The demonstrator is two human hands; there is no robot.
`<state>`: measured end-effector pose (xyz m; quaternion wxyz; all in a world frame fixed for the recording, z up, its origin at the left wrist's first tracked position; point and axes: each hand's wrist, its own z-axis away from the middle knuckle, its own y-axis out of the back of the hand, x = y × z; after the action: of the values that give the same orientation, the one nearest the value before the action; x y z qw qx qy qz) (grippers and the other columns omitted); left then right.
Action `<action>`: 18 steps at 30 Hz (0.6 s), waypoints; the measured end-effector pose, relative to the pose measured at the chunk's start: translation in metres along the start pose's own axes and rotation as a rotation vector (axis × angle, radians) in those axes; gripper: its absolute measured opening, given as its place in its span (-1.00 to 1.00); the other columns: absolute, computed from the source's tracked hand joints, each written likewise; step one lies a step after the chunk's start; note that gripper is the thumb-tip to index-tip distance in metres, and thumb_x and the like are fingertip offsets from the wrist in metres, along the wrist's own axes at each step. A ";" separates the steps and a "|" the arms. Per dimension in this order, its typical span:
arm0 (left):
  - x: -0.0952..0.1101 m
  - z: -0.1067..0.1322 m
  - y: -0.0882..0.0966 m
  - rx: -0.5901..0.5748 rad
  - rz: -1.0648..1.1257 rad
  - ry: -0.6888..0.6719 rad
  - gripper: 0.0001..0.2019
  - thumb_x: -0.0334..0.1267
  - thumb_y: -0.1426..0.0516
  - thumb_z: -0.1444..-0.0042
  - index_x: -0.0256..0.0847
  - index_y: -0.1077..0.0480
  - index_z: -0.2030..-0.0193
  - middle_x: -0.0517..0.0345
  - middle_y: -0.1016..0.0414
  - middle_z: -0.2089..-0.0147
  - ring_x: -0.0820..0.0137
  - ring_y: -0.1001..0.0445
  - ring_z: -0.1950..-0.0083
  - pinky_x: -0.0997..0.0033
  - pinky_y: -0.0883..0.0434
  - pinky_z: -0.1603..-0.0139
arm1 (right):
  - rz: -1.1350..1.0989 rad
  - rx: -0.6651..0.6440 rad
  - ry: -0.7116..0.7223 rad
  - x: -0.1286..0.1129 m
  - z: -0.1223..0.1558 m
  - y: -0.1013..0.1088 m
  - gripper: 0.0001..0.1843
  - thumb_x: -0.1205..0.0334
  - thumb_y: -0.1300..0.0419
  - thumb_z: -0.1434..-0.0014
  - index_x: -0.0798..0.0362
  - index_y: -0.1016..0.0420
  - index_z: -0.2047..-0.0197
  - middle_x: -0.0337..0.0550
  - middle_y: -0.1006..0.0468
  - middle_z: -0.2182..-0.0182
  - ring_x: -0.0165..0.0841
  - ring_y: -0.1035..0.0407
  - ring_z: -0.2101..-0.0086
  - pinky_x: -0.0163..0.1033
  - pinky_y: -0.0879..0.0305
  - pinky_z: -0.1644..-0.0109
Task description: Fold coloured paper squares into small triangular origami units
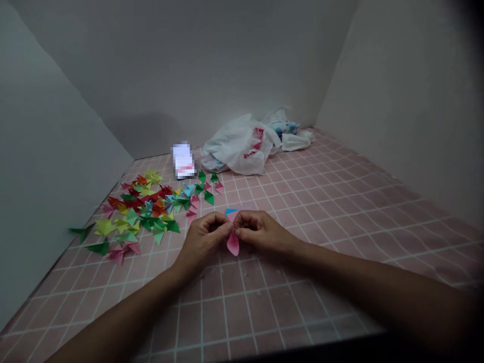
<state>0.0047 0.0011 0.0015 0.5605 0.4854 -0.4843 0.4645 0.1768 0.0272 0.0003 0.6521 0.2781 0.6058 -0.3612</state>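
Dim, greyish light. Phone screen (184, 160), left of centre, glows white, pixelated. Soft shadow on back wall (227, 65), left of centre. Right corners of frame blacken; detail soft.

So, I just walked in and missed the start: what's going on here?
A person is pinching a pink paper between the fingertips of the left hand and right hand, low over a gridded surface. A bit of blue paper shows just beyond the hands. Folded papers in many colours lie spread to the left, with a lit phone and a white bag farther back.
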 end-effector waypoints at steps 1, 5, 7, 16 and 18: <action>0.000 0.000 0.000 -0.003 0.016 0.012 -0.81 -0.15 -0.27 -0.03 -0.25 -0.46 0.41 0.21 -0.44 0.44 0.49 -0.35 0.44 0.50 -0.29 0.40 | -0.011 0.000 -0.004 0.000 0.000 0.000 -0.88 0.25 -0.22 -0.01 0.06 -0.33 0.44 -0.35 -0.32 0.60 -0.51 -0.17 0.60 -0.35 -0.05 0.53; 0.001 -0.002 0.002 -0.041 0.065 0.048 -0.76 -0.09 -0.27 -0.03 -0.26 -0.47 0.39 0.21 -0.44 0.45 0.48 -0.35 0.44 0.49 -0.29 0.40 | -0.051 0.019 -0.011 0.000 0.000 0.000 -0.86 0.23 -0.23 -0.03 0.06 -0.33 0.45 -0.35 -0.33 0.61 -0.51 -0.17 0.61 -0.36 -0.04 0.53; 0.003 -0.004 0.002 -0.055 0.061 0.044 -0.76 -0.09 -0.26 -0.04 -0.26 -0.49 0.40 0.20 -0.45 0.44 0.47 -0.36 0.43 0.49 -0.31 0.38 | -0.073 0.034 -0.015 0.000 0.000 0.000 -0.85 0.22 -0.25 -0.02 0.06 -0.34 0.44 -0.35 -0.34 0.61 -0.51 -0.18 0.61 -0.36 -0.05 0.53; 0.005 -0.006 0.005 -0.076 0.041 0.029 -0.81 -0.15 -0.26 -0.02 -0.25 -0.52 0.35 0.16 -0.51 0.40 0.43 -0.43 0.39 0.45 -0.36 0.33 | -0.077 0.062 -0.010 0.002 -0.001 0.000 -0.85 0.21 -0.24 -0.08 0.06 -0.36 0.43 -0.29 -0.40 0.60 -0.50 -0.21 0.60 -0.37 -0.11 0.53; 0.005 -0.006 0.005 -0.081 0.031 0.029 -0.81 -0.15 -0.27 -0.02 -0.25 -0.52 0.34 0.15 -0.52 0.39 0.42 -0.44 0.38 0.44 -0.37 0.33 | -0.074 0.064 -0.006 0.002 0.000 0.000 -0.83 0.18 -0.23 -0.11 0.06 -0.36 0.44 -0.29 -0.40 0.60 -0.50 -0.22 0.60 -0.37 -0.11 0.53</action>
<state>0.0007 0.0081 0.0065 0.5796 0.4478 -0.5019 0.4601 0.1764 0.0270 -0.0016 0.6311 0.2749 0.6018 -0.4049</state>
